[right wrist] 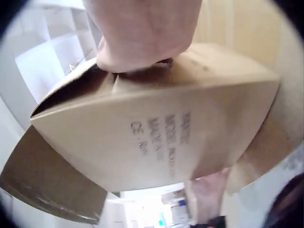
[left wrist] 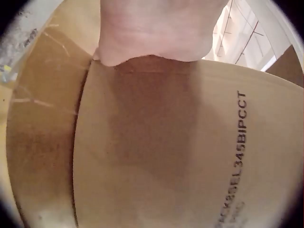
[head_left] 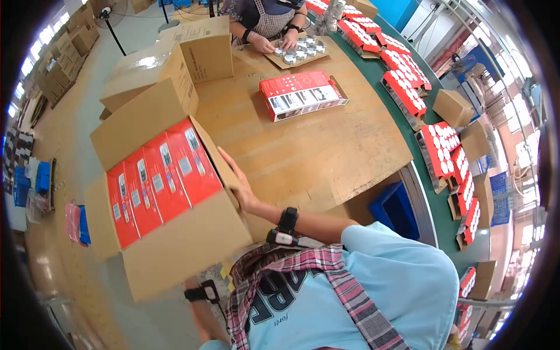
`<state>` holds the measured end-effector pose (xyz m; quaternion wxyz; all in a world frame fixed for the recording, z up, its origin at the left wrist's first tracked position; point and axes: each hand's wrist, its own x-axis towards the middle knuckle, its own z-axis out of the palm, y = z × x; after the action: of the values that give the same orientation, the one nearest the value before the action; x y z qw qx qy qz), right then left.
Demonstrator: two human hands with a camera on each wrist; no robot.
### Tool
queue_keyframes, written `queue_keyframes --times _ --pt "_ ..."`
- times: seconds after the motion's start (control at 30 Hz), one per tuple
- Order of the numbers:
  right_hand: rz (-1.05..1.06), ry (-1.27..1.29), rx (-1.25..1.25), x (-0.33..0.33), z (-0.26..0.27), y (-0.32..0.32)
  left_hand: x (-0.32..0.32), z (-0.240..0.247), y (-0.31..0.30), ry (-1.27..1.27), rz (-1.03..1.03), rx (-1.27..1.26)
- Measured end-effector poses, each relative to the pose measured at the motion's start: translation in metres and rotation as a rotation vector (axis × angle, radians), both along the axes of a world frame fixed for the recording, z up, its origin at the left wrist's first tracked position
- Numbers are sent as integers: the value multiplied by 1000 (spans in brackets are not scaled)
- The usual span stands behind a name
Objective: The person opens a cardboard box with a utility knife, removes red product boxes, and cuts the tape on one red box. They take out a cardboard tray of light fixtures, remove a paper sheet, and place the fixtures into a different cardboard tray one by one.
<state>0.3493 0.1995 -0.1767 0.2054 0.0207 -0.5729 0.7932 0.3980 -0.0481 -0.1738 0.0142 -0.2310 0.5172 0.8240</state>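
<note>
A large open cardboard box (head_left: 184, 251) is tilted toward me, its flaps spread. Red printed boxes (head_left: 157, 175) stand packed in a row inside. My right hand (head_left: 240, 185) holds the box's right side, fingers along the outside near the flap. In the right wrist view the heel of this hand (right wrist: 147, 35) bears on the box's edge, fingers hidden behind it. My left hand (right wrist: 209, 185) grips the opposite lower edge, hidden by the box in the head view. The left wrist view shows its palm (left wrist: 156, 31) against the cardboard, fingers out of sight.
Closed cartons (head_left: 140, 67) stand beyond the box on the wooden table (head_left: 291, 157). A single red box (head_left: 300, 93) lies there. Across the table, another person's hands (head_left: 274, 44) work at a tray of round silvery pieces (head_left: 300, 52). A green conveyor (head_left: 373, 87) carries red-and-white packs; a blue bin (head_left: 396, 210) sits below.
</note>
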Motion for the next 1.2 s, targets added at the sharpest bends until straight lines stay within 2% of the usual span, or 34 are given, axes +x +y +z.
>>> queue_keyframes --times 0.07,0.13,0.2,0.23,0.3,0.4,0.47,0.5,0.57,0.6,0.63,0.7,0.73,0.8,0.87,0.9,0.97,1.0,1.03,1.07,1.13,1.17,1.2 --pt "72 -191 -253 -6 18 17 2 5 13 43 34 -235" --pt "88 -343 -437 5 33 32 22 -10 -29 458 -211 -1007" --pt "147 -563 -544 19 38 56 21 143 42 283 -361 -254" --pt "180 -674 -591 27 41 70 27 155 37 309 -417 -344" --pt "372 -790 -669 38 36 101 30 172 18 358 -535 -526" --pt "569 -917 -754 51 -6 129 33 180 36 435 -651 -370" --pt "603 -995 -723 62 7 145 31 175 28 535 -749 -304" --pt "542 -1018 -662 66 36 151 28 169 21 578 -794 -264" --pt "444 -1094 -541 71 80 158 -3 145 -35 364 -634 -205" --pt "690 -985 -753 54 38 166 -10 140 -54 267 -542 -180" --pt "672 -945 -654 43 45 171 8 173 0 403 -397 -443" --pt "632 -869 -463 29 66 178 -15 225 58 398 -232 -552" --pt "574 -779 -375 28 82 183 -35 253 79 261 -227 -397" --pt "456 -638 -272 33 124 192 -39 310 134 182 -412 -289" --pt "386 -594 -203 41 162 196 -49 324 145 155 -513 -271" --pt "385 -604 -148 44 168 201 -54 314 141 143 -523 -277" --pt "441 -499 88 36 129 205 -65 287 135 140 -561 -305" --pt "399 -451 165 36 113 200 -74 276 135 150 -599 -327" --pt "343 -403 239 40 128 188 -85 267 135 161 -648 -346" --pt "404 -598 537 46 153 195 -93 261 135 173 -698 -359" --pt "278 -190 571 54 137 199 -101 251 138 185 -696 -345" --pt "265 -157 559 51 138 203 -109 251 141 210 -690 -333" --pt "252 -124 548 49 145 205 -99 267 131 104 -771 -192"
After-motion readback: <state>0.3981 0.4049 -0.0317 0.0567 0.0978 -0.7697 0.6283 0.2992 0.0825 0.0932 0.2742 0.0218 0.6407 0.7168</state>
